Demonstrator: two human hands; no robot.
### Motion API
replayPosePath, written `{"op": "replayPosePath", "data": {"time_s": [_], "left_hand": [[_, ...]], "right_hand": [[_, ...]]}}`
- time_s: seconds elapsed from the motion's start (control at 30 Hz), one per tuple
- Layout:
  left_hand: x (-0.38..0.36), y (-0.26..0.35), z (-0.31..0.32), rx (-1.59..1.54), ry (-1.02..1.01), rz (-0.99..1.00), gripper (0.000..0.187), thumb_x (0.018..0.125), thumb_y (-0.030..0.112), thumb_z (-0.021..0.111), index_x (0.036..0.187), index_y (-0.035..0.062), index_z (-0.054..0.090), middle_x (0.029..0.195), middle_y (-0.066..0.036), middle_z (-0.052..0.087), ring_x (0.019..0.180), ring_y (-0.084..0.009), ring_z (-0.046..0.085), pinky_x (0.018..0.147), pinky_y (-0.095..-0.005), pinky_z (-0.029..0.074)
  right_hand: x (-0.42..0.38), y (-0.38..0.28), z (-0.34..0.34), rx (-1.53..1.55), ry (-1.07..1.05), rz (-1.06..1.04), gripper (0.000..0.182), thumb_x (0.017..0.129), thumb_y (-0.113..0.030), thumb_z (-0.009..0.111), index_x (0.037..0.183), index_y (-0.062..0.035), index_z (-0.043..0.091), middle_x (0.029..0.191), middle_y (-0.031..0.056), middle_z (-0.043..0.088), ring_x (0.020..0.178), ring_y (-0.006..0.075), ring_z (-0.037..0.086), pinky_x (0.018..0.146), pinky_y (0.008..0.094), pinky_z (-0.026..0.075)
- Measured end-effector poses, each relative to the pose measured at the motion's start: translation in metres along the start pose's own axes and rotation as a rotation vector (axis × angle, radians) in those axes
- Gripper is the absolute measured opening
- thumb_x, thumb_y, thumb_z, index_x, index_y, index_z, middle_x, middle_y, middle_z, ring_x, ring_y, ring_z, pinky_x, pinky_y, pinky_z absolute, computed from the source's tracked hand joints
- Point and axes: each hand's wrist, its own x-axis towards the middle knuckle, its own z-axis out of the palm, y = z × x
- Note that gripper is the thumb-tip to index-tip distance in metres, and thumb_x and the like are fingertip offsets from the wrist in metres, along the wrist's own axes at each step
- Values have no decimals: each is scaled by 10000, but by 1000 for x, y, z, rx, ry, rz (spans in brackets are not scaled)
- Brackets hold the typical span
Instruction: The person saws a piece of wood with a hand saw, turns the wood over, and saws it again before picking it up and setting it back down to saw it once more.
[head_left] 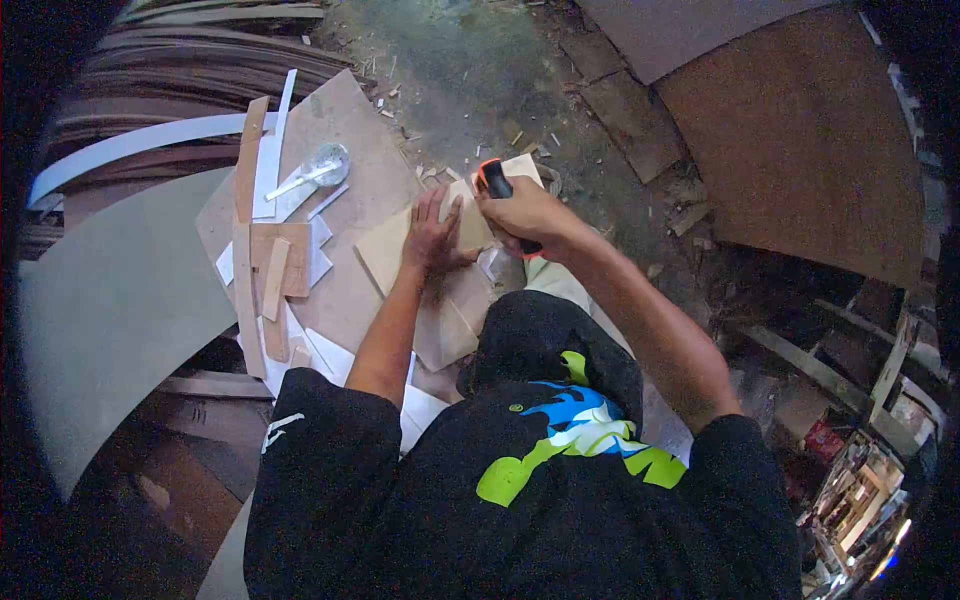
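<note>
Dusty workshop floor (470, 60): left hand (432, 238), grip spread, presses one wood piece (470, 225); right hand (525, 212), grip clenched, holds one orange-black tool (492, 178). No readable writing.

Two hands (432, 238) — one knife (496, 180)

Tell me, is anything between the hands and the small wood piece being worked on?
Nothing visible. The left hand lies flat on the small wood piece, and the right hand grips a black and orange tool right at it.
</note>
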Motion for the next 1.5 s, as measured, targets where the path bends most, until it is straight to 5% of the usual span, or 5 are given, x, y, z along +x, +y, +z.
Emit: {"op": "replayPosePath", "data": {"time_s": [0.63, 0.93, 1.5], "left_hand": [[-4, 1, 2, 51, -22, 0, 921, 632, 506, 780, 1387, 97, 448, 1451, -225, 351, 1317, -402, 343, 1077, -504, 314], [0, 9, -10, -78, -44, -39, 1102, 526, 644, 789, 1407, 96, 415, 1455, -246, 338, 1308, -429, 357, 1078, -543, 288], [-7, 9, -9, -97, -28, -20, 1063, 554, 605, 789, 1389, 75, 400, 1431, -247, 357, 1304, -429, 348, 1067, -539, 309]], "right_hand": [[12, 14, 13, 94, 36, 37, 121, 877, -159, 574, 819, -58, 542, 562, 14, 506, 406, 112, 459, 383, 292, 365], [31, 37, 14, 101, 52, 16, 152, 861, -201, 585, 789, -87, 516, 545, 13, 484, 391, 115, 455, 364, 301, 354], [-11, 12, -4, 118, -9, 4, 93, 863, -123, 552, 804, -61, 514, 561, 16, 481, 402, 111, 453, 386, 283, 352]]}}
